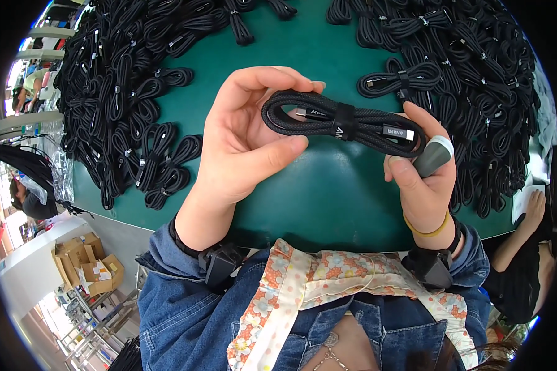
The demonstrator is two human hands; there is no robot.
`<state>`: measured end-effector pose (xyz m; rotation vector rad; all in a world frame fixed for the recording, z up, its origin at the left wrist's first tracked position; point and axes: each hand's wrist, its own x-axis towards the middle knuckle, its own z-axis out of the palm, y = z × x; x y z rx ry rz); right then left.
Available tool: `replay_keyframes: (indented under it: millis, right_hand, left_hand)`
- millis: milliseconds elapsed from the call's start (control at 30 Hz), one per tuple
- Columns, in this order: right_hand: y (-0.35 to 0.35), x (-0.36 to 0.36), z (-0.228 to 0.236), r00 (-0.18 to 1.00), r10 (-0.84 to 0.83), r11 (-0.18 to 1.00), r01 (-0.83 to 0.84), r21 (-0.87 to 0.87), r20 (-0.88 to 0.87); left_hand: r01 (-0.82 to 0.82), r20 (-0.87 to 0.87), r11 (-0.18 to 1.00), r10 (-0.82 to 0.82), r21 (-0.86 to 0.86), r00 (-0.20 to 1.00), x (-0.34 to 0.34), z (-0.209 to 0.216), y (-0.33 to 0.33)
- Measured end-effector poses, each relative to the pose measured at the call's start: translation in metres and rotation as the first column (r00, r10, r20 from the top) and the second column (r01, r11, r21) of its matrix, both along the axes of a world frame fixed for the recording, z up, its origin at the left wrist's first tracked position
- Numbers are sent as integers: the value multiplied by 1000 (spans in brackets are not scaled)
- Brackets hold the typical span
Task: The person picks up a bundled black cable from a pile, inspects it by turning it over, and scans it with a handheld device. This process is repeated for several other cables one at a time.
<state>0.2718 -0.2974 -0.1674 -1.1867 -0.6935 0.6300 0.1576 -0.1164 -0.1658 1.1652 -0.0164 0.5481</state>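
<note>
A coiled black braided cable (371,127), bound at its middle by a black strap, is held level above the green table. Both metal plug ends show within its loops. My left hand (241,136) curls about the cable's left end, thumb at its lower edge and fingers behind. At the other end, my right hand (430,185) grips the coil between thumb and fingers. A grey tapered piece with a white edge (434,157) covers or lies against a finger of that hand; I cannot tell which.
Heaps of similar coiled cables (117,93) line the left, and more cables (464,68) pile up on the right of the green table (303,210). Cardboard boxes (90,266) stand at lower left. Another person's arm (520,241) is at the right edge.
</note>
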Motion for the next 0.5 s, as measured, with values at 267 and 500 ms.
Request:
replay_keyframes:
  millis: [267, 500]
  right_hand:
    - [0, 7, 10, 889, 140, 963, -224, -148, -436]
    - [9, 5, 15, 904, 219, 816, -376, -440, -366]
  left_hand:
    - [102, 69, 988, -111, 117, 991, 0, -5, 9]
    - [-181, -228, 983, 184, 35, 956, -6, 5, 14]
